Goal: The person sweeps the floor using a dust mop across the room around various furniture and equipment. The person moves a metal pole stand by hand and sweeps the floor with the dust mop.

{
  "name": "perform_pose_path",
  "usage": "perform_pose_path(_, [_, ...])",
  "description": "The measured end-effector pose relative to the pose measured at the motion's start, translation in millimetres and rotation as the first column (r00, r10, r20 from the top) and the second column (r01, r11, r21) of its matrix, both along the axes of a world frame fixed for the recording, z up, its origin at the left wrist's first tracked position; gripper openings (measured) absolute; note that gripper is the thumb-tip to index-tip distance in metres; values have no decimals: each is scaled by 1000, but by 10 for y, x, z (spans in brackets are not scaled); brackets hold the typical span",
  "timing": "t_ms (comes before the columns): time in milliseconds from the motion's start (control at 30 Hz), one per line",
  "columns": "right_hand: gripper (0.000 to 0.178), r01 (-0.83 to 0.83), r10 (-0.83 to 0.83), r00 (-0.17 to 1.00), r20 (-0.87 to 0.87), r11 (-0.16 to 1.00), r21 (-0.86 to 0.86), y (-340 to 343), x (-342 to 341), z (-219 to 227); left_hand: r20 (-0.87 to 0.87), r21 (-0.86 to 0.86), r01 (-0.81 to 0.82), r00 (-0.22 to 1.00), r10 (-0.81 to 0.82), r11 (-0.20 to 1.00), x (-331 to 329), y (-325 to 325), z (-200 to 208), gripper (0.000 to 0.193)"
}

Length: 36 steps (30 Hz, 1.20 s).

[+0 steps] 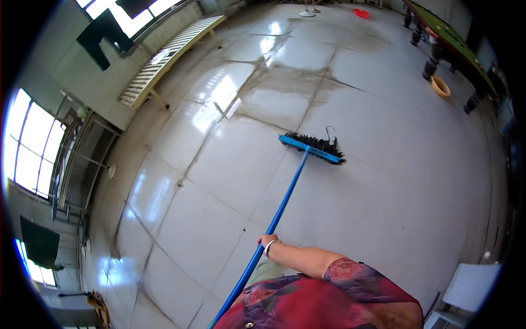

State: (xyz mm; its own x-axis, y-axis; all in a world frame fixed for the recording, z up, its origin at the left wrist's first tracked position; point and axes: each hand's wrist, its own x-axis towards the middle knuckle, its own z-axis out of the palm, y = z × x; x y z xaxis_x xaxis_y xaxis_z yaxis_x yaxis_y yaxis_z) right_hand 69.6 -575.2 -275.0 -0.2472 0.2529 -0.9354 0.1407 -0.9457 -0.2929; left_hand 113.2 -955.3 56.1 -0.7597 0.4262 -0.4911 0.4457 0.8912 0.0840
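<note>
A long-handled push broom [287,197] with a blue pole, a blue crossbar and ragged dark bristles stretches out ahead of me. Its head [323,154] rests on the pale tiled floor [230,164], slightly right of the middle. My right hand [268,241], with a white band at the wrist, is closed around the pole partway down. Below that hand, the pole runs on to the lower edge beside my red patterned top. My left hand does not show, so whether it is also on the pole is hidden.
Along the left wall stands a cream slatted bench [164,63]. A green-topped billiard table [452,41] fills the far right, with a tan basin [440,88] by its legs. A red basin [361,13] lies far off; a white chair [471,285] stands near right. Brown stains mark the tiles.
</note>
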Motion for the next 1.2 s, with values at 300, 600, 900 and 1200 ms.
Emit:
perform_pose_path(300, [9,-358,356,934,-43,931,-69,-37,-280,-117,34,18,-245,969,244,969,161,779,211,38])
perform_pose_path(600, [8,-233,221,968,-118,968,-94,848,-1089,-115,-23,-49,-77,997,76,996,-1074,1839,97,37])
perform_pose_path(900, [7,98,-104,986,-127,994,-50,2419,-1556,-314,-32,68,162,986,-161,984,-2267,3445,13,33])
perform_pose_path(1200, [5,193,-187,981,54,969,-154,3783,-1169,-649,-115,145,269,960,-254,952,-2060,4607,-318,28])
